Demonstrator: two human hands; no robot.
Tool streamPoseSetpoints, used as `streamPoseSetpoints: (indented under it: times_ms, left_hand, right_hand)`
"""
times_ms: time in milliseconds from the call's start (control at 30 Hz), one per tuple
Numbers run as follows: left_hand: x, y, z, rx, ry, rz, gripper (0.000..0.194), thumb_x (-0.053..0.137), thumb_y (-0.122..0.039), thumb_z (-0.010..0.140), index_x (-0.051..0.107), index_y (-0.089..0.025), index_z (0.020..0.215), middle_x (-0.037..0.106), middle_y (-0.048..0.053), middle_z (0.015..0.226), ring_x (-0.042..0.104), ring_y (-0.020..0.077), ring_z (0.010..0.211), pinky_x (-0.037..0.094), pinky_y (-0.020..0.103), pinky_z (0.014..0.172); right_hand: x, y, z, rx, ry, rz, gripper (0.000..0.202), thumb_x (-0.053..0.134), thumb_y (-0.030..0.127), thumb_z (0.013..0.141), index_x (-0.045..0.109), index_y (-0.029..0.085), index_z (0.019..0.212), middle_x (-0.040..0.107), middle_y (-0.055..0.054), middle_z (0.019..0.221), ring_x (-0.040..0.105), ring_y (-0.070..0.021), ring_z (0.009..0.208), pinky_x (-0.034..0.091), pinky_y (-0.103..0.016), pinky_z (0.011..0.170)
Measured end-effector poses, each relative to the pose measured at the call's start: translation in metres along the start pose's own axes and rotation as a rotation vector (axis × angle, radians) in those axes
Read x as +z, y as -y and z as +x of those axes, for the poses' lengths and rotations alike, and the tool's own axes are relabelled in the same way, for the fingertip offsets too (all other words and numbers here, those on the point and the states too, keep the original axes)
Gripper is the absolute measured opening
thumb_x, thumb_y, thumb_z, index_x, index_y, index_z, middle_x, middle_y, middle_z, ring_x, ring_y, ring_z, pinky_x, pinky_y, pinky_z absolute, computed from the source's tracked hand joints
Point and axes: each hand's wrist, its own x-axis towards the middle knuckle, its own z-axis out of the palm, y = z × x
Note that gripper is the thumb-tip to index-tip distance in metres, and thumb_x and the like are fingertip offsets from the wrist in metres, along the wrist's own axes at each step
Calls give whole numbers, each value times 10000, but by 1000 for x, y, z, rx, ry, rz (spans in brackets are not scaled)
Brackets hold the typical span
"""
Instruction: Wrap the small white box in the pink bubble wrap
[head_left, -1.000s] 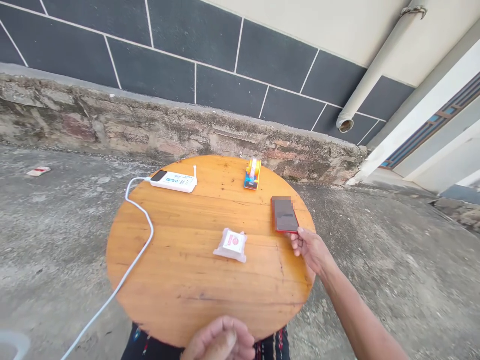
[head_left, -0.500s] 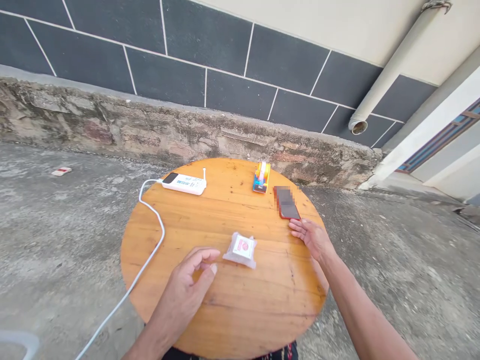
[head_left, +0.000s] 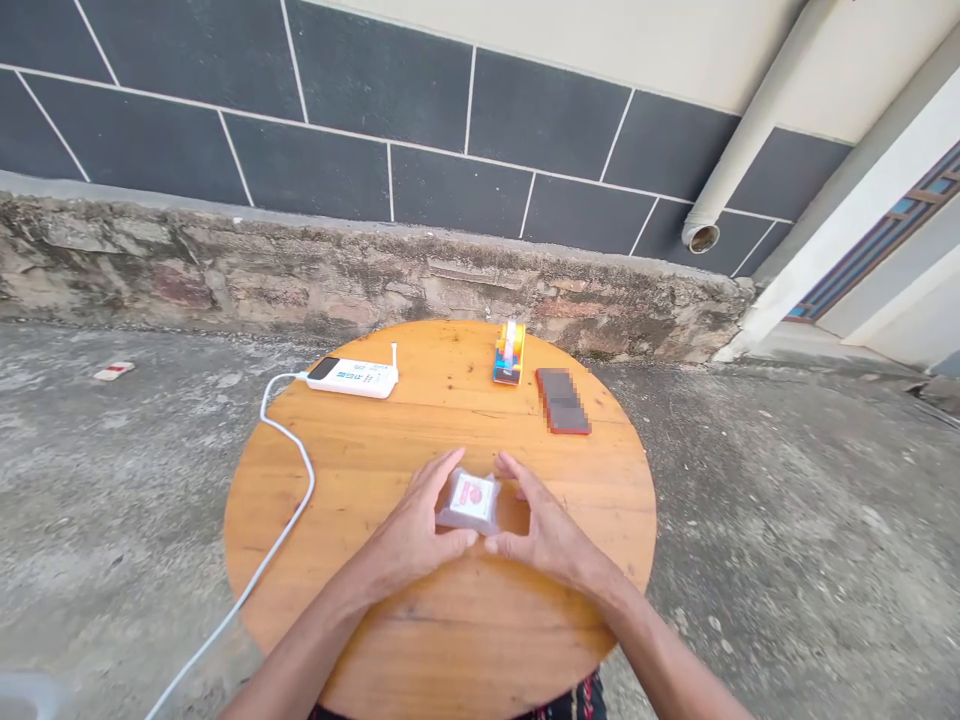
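Observation:
A small package in translucent wrap, with a white and red label, lies near the middle of the round wooden table. My left hand is at its left side, thumb and fingers apart and curved around its edge. On the right, my right hand curves toward the package with fingers and thumb spread, a small gap between. Neither hand has closed on it. Whether the left fingers touch the wrap I cannot tell.
A white device with a white cable lies at the table's back left. An orange and blue tape dispenser stands at the back, with a red-edged phone right of it. Behind is a stone wall base.
My right hand has moved left from beside the phone to the package's right side. My left hand has come up to the package's left side. The camera view has shifted slightly.

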Motion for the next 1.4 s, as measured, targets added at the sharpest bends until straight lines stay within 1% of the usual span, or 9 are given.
streamPoseSetpoints:
  times_ms: [100,200,300,467,567,733,967,1167,1400]
  left_hand:
    - [0,-1,4,-69,61,-164,840,636,-206,714,229,-270,1446,350,90,1458,377,288,1310,371,444,1054]
    - [0,0,4,-85,55,-266,770,625,-240,754,261,-265,1433,422,84,1407,423,265,1277,394,406,1037]
    - [0,-2,2,-68,29,-270,716,618,-263,777,297,-264,1417,498,64,1332,465,245,1233,385,384,1041]
    - [1,-6,2,-92,-9,-220,711,630,-230,752,337,-237,1400,548,67,1259,520,241,1163,390,384,1026]
    - [3,-4,2,-82,-35,-200,698,630,-213,735,371,-232,1382,524,77,1301,500,252,1188,391,396,1027]
    - [6,0,1,42,-62,-185,668,584,-142,721,404,-242,1357,451,66,1377,456,243,1232,381,393,1043]
    - [4,-5,1,196,-68,-207,558,535,-67,702,549,-259,1225,565,42,1200,516,212,1135,420,343,993]
    - [5,-2,1,174,-51,-244,335,563,-99,706,673,-241,989,557,47,1137,544,209,1063,452,313,932]
    - [1,1,1,164,-70,-340,259,637,-174,668,697,-218,916,533,72,1220,510,250,1154,400,367,1001]
  right_hand:
    - [6,1,7,-9,23,-63,984,783,388,661,224,224,1455,419,-130,1383,391,-304,1261,303,-501,1050]
    - [12,-1,12,-63,5,-32,907,753,345,704,239,246,1445,475,-104,1333,432,-285,1226,335,-479,1032]
    - [18,-4,16,-108,-30,21,764,680,314,775,277,247,1420,525,-94,1271,483,-264,1175,368,-459,1006]
    - [20,-7,15,-60,-31,16,653,664,305,788,367,242,1366,523,-94,1276,495,-263,1162,393,-438,984]
    - [21,-8,14,-61,-42,9,639,672,320,786,386,241,1352,524,-91,1282,500,-263,1160,398,-432,983]
    - [23,-10,13,-102,-57,-9,673,686,351,792,357,256,1372,500,-85,1324,484,-263,1187,387,-427,1001]
    - [24,-11,16,-92,-60,23,565,668,375,799,440,231,1295,528,-89,1281,506,-260,1160,411,-418,983]
    - [24,-8,14,-35,-60,6,611,677,393,789,412,237,1317,497,-86,1316,485,-257,1182,392,-429,1000]
    - [28,-11,15,-63,-98,-44,644,683,342,759,410,224,1330,510,-90,1311,499,-261,1169,383,-426,1007]
